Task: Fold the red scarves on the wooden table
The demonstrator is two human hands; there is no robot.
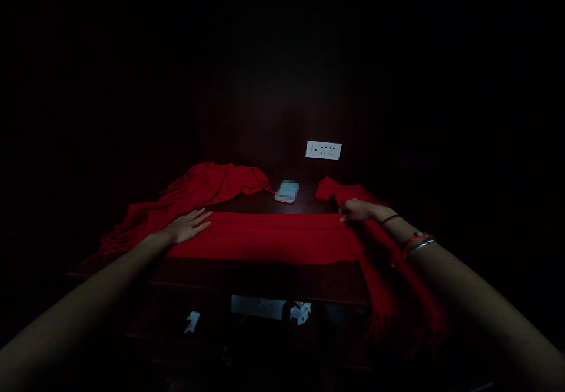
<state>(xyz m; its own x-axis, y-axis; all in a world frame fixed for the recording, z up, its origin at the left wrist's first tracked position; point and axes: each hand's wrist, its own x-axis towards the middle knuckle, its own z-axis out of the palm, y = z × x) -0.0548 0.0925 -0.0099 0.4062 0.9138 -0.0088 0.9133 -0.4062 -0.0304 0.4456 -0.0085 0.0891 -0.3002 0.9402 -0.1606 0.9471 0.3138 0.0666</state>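
A red scarf (pixel 273 239) is laid out in a long flat strip across a dark wooden surface. My left hand (pixel 189 227) rests flat on its left part with the fingers spread. At the strip's far right corner, my right hand (pixel 355 210) has its fingers closed on the cloth edge. Bunched red fabric with fringe (pixel 212 185) lies behind and left of my left hand. More red cloth (pixel 331 189) is beside my right hand, and a fringed end (pixel 383 298) hangs over the front edge on the right.
A phone (pixel 287 191), its screen pixelated, lies behind the scarf. On the wall above is a white socket plate (pixel 323 150). The dark tabletop's front edge (pixel 265 286) runs below the scarf. Underneath, white papers (pixel 258 306) show on a lower shelf. The surroundings are very dark.
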